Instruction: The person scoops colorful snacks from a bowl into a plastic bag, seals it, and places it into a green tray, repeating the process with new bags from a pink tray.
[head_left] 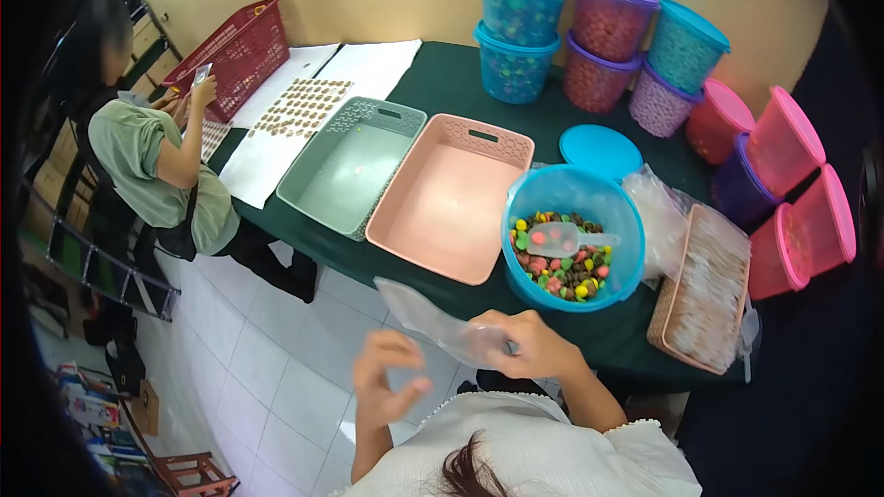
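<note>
My right hand [527,346] pinches a clear plastic bag [433,320] in front of my body. The bag hangs out to the left and looks flat, with no contents visible. Close to it, my left hand [389,375] is raised with thumb and fingers curved apart, slightly blurred, and nothing shows between them. Beyond the bag, at the table edge, stands a blue tub [520,283] of multicoloured candies [555,262]. A clear scoop [555,239] lies on top of the candies.
A pink basket [442,193] and a green basket [327,166] sit left of the tub. Its blue lid [600,153] lies behind. A basket of clear packets [707,281] stands right, near stacked lidded tubs [603,41]. Another person [152,161] works at the far left.
</note>
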Tool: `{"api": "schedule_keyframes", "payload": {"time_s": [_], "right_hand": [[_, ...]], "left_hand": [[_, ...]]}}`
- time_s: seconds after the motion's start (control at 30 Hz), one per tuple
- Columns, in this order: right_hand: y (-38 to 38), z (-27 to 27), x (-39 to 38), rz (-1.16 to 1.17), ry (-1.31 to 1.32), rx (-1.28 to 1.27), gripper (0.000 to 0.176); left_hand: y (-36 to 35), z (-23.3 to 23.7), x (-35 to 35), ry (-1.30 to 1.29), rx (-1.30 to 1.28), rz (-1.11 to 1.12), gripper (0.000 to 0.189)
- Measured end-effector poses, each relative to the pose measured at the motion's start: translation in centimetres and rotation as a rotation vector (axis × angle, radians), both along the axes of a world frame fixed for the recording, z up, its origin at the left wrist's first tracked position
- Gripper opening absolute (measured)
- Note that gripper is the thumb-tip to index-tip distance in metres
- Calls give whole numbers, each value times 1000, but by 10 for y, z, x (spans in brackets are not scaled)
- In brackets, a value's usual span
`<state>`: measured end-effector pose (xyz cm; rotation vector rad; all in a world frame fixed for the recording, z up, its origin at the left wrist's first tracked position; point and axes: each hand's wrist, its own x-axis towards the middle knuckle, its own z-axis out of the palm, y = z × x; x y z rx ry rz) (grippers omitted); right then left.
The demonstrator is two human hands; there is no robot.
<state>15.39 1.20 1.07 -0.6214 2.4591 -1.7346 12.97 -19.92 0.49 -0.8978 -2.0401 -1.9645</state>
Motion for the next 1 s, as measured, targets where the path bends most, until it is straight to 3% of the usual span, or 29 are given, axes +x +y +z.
{"api": "schedule_keyframes", "payload": {"time_s": [0.03, 0.07, 0.13, 0.17, 0.23, 0.3, 0.37, 0.43, 0.5, 0.67, 1.0], "right_hand": [[6, 3, -4, -50, -27, -77, 30], [12, 3, -7, -81, 39, -71, 31], [21, -1, -14, -90, 99, -83, 31], [25, -2, -18, -119, 163, -89, 32], [30, 6, -22, -110, 111, -71, 28], [34, 7, -27, -115, 141, -93, 21], [36, 3, -29, -135, 117, -112, 17], [39, 0, -32, -202, 119, -131, 17], [41, 2, -31, -233, 84, -140, 16], [39, 0, -35, -350, 113, -131, 17], [12, 4, -41, -653, 158, -185, 19]], "left_hand": [[-3, -6, -10, 98, -33, 200, 25], [1, -6, -20, 95, -38, 219, 25], [8, -6, -41, -163, -47, 414, 42], [10, -11, -47, -164, -48, 434, 42], [18, -22, -59, -352, 9, 265, 54], [25, -31, -67, -401, 78, 227, 49], [27, -39, -72, -400, 62, 11, 46], [41, -35, -78, -378, 102, -7, 41], [55, -32, -88, -327, 18, 138, 38], [61, -36, -116, -457, 53, -91, 35], [80, -50, -164, -170, 114, -79, 25]]}}
